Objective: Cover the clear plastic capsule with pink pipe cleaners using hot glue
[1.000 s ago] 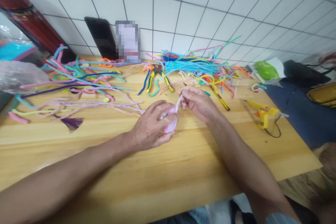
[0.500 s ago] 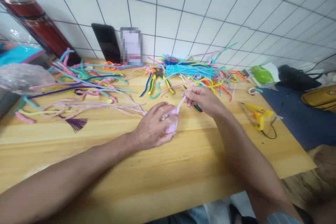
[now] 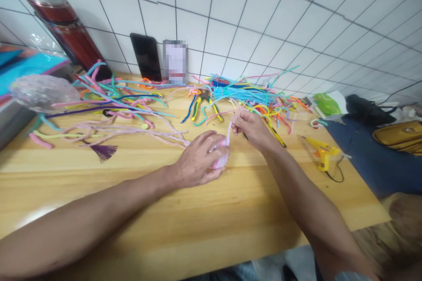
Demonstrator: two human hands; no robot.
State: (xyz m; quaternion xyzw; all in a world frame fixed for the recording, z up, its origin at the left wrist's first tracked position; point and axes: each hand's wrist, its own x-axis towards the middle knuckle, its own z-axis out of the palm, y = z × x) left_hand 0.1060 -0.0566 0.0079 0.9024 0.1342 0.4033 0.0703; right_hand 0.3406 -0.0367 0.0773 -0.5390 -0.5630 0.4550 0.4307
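My left hand (image 3: 198, 160) is wrapped round a small rounded piece (image 3: 221, 161) with pale pink and lilac strands around it. A clear, shiny part shows between the fingers, but most of it is hidden by them. From its top rises a lilac pipe cleaner (image 3: 228, 134). My right hand (image 3: 249, 127) pinches the upper end of that strand between thumb and fingertips. Several pale pink pipe cleaners (image 3: 154, 133) trail over the table to the left of my left hand, beside a purple tassel (image 3: 103, 151).
Yellow-green pliers (image 3: 206, 107) lie behind my hands, near a blue pipe cleaner bundle (image 3: 244, 93). At the right is a yellow glue gun (image 3: 323, 151) with its cord. Two phones (image 3: 146, 57) and a red thermos (image 3: 67, 30) stand by the tiled wall.
The view has swung slightly left, so background things sit further right. The lilac pipe cleaner now stands more upright between my hands. Both hands keep their hold.
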